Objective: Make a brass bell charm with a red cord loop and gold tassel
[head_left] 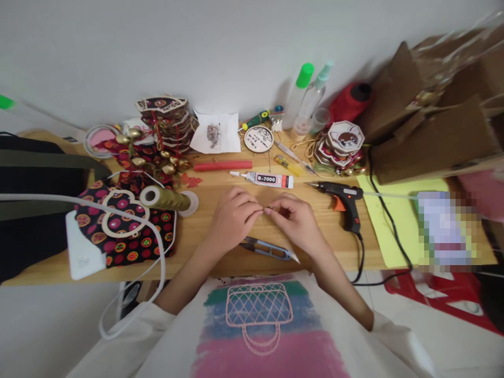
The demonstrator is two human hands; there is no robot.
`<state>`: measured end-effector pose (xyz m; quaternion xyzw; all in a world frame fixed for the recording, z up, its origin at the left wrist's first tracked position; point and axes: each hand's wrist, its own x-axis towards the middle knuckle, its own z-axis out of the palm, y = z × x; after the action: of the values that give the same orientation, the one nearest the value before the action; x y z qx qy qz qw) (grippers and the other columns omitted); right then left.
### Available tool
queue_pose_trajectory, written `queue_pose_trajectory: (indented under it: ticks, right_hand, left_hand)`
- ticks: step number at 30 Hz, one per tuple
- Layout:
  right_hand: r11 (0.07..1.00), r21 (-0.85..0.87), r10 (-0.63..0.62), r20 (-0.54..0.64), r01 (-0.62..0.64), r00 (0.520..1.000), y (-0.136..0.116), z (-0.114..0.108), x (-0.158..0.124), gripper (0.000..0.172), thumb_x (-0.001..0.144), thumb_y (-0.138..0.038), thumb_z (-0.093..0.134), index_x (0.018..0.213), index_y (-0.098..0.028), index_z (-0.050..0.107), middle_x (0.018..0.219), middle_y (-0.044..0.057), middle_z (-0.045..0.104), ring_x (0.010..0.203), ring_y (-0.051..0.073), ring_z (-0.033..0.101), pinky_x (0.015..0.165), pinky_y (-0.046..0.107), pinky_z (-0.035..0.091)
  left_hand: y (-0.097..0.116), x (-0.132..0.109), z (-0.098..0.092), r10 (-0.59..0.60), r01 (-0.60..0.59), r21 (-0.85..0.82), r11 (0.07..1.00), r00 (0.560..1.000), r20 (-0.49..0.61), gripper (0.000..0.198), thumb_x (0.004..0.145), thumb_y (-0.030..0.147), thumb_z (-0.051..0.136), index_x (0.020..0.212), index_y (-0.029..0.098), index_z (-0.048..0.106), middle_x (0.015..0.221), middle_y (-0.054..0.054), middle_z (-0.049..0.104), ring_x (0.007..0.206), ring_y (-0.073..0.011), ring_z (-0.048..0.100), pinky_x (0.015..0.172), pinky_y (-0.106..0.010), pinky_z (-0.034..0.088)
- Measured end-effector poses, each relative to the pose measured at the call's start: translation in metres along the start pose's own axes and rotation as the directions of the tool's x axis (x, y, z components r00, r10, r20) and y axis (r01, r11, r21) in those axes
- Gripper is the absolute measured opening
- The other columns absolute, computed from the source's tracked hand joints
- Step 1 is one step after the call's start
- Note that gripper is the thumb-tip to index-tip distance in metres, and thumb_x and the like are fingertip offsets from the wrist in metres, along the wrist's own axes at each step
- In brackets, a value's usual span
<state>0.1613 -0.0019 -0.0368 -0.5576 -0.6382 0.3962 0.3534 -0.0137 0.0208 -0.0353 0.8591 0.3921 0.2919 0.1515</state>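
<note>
Over the middle of the wooden table, my left hand [238,212] and my right hand [293,218] meet at the fingertips. Both are closed in a pinch around something tiny that I cannot make out. Just beyond them lies a white B-7000 glue tube [271,180], its nozzle toward the left. Thread snips [268,248] with a blue-grey handle rest on the table nearer to me, below the hands. A black glue gun [342,197] with an orange trigger lies to the right of my right hand. To the left of my left hand is an olive thread spool [167,199].
Patterned fabric [129,252] with a wooden frame lies left, crossed by a white cable [157,231]. Behind stand stacked ornaments [171,126], a red stick [223,165], white paper [216,131] and bottles [301,97]. Cardboard boxes [433,136], yellow paper [388,231] and a blurred phone [444,226] are right.
</note>
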Motion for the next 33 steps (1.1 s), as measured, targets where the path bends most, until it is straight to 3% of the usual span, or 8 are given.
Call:
queue_pose_trajectory:
  ticks: [6, 9, 12, 22, 26, 33]
  right_hand:
    - [0.985, -0.163, -0.055, 0.042, 0.061, 0.998, -0.0048, -0.0009, -0.0023, 0.014, 0.082, -0.019, 0.057, 0.069, -0.018, 0.062, 0.07, 0.003, 0.057, 0.06, 0.013, 0.05, 0.056, 0.026, 0.037]
    - [0.974, -0.222, -0.042, 0.028, 0.047, 0.999, -0.0041, 0.0005, -0.0027, 0.014, 0.084, -0.022, 0.056, 0.073, -0.017, 0.063, 0.074, 0.004, 0.059, 0.06, 0.014, 0.051, 0.057, 0.027, 0.037]
    - [0.982, -0.183, -0.047, 0.027, 0.051, 0.999, -0.0028, 0.0014, -0.0022, 0.015, 0.085, -0.024, 0.056, 0.074, -0.017, 0.064, 0.075, 0.004, 0.06, 0.062, 0.014, 0.052, 0.059, 0.027, 0.038]
    - [0.996, 0.064, -0.072, 0.073, 0.067, 0.995, -0.0029, -0.0018, -0.0013, 0.013, 0.084, -0.025, 0.06, 0.073, -0.019, 0.063, 0.072, 0.002, 0.059, 0.064, 0.014, 0.053, 0.059, 0.027, 0.04]
    - [0.995, 0.04, -0.092, 0.072, 0.089, 0.993, -0.0037, -0.0022, -0.0006, 0.012, 0.084, -0.024, 0.059, 0.073, -0.019, 0.062, 0.072, 0.003, 0.059, 0.065, 0.014, 0.052, 0.059, 0.027, 0.039]
    - [0.993, 0.086, -0.077, -0.014, 0.078, 0.997, -0.004, -0.0022, 0.0005, 0.009, 0.082, -0.024, 0.062, 0.075, -0.019, 0.064, 0.073, 0.003, 0.06, 0.067, 0.014, 0.054, 0.058, 0.027, 0.04]
  left_hand:
    - [0.0076, 0.0011, -0.0027, -0.005, -0.012, 0.114, 0.993, 0.99, 0.144, 0.014, 0.086, 0.019, 0.057, 0.076, 0.015, 0.066, 0.077, -0.005, 0.067, 0.081, -0.0209, 0.051, 0.071, -0.036, 0.042]
    - [0.0078, -0.0009, -0.0009, -0.042, 0.025, 0.135, 0.99, 0.991, 0.126, 0.014, 0.087, 0.019, 0.057, 0.077, 0.016, 0.066, 0.077, -0.005, 0.067, 0.083, -0.0217, 0.051, 0.073, -0.037, 0.041]
    - [0.0048, -0.0044, 0.0013, -0.088, 0.081, 0.077, 0.994, 0.992, 0.094, 0.013, 0.087, 0.019, 0.056, 0.079, 0.015, 0.066, 0.08, -0.005, 0.067, 0.083, -0.0212, 0.052, 0.074, -0.036, 0.043]
    - [0.0069, -0.0072, -0.0017, -0.274, 0.312, -0.222, 0.924, 0.944, 0.185, 0.008, 0.082, 0.017, 0.06, 0.075, 0.017, 0.061, 0.077, -0.002, 0.065, 0.08, -0.0178, 0.058, 0.074, -0.033, 0.046]
    - [0.0094, -0.0044, -0.0029, -0.311, 0.361, -0.219, 0.906, 0.921, 0.233, 0.007, 0.081, 0.017, 0.06, 0.075, 0.017, 0.062, 0.076, -0.002, 0.065, 0.078, -0.0177, 0.059, 0.071, -0.032, 0.046]
    - [0.01, -0.0039, -0.0052, -0.325, 0.356, -0.231, 0.905, 0.932, 0.162, 0.007, 0.08, 0.019, 0.064, 0.074, 0.018, 0.064, 0.075, -0.002, 0.067, 0.077, -0.017, 0.06, 0.071, -0.031, 0.046]
